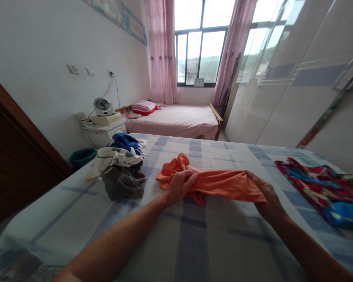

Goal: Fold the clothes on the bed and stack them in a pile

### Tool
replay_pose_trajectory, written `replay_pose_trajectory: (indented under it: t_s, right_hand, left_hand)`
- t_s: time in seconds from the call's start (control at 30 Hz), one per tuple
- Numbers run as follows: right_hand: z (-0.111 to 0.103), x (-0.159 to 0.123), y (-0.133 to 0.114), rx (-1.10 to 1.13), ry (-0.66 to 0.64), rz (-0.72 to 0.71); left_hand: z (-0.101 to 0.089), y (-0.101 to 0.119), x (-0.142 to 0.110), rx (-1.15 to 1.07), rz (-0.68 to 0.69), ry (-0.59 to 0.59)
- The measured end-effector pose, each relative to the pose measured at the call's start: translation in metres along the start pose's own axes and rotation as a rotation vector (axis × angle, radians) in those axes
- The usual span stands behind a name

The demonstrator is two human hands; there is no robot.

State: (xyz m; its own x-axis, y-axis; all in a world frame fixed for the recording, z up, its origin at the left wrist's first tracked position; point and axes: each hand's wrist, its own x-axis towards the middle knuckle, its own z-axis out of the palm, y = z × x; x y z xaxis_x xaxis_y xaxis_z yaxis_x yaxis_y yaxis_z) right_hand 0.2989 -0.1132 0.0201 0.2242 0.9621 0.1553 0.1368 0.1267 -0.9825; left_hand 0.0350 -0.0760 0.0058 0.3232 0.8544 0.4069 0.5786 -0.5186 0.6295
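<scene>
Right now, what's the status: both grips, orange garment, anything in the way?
Left grip closed on orange garment near its bunched part. Right grip holds other end. Clothes pile left, patterned cloth right, both apart from it.

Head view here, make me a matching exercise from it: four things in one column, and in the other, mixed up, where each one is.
Things:
1. orange cloth
2. fan
3. grey garment
4. red patterned cloth

Places:
A. on the pale box atop the white cabinet
B. on the nearer bed, toward the picture's right edge
C. held in the left hand and the right hand
D. on the same bed, at the picture's left

Right pairs: 1-C, 2-A, 3-D, 4-B.
</scene>
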Motion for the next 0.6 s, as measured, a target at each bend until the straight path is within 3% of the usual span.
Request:
replay_pose_trajectory:
  t_s: [0.07, 0.13, 0.2, 0.27, 0.33, 0.4, 0.53, 0.6]
  right_hand:
    - [0.0, 0.0, -0.004, -0.057, 0.024, -0.054]
    - [0.007, -0.004, -0.01, -0.2, -0.001, -0.191]
    - [0.02, -0.012, -0.017, -0.349, -0.09, -0.438]
    - [0.035, -0.021, -0.023, -0.419, -0.21, -0.693]
    - [0.046, -0.028, -0.024, -0.463, -0.293, -0.855]
    - [0.048, -0.03, -0.02, -0.51, -0.258, -0.884]
    - [0.03, -0.028, -0.005, -0.549, 0.101, -0.759]
    - [0.024, -0.027, 0.001, -0.576, 0.141, -0.712]
  left_hand:
    - [-0.001, 0.011, -0.003, 0.009, 0.04, 0.042]
    - [0.001, 0.021, -0.007, -0.003, 0.188, 0.088]
    - [0.006, 0.03, -0.011, -0.048, 0.375, 0.051]
    - [0.012, 0.034, -0.015, -0.086, 0.438, -0.047]
    - [0.019, 0.036, -0.018, -0.138, 0.374, -0.143]
    - [0.023, 0.034, -0.019, -0.279, 0.212, -0.168]
    - [0.023, 0.027, -0.011, -0.799, -0.21, 0.037]
    - [0.021, 0.024, -0.007, -0.996, -0.334, 0.116]
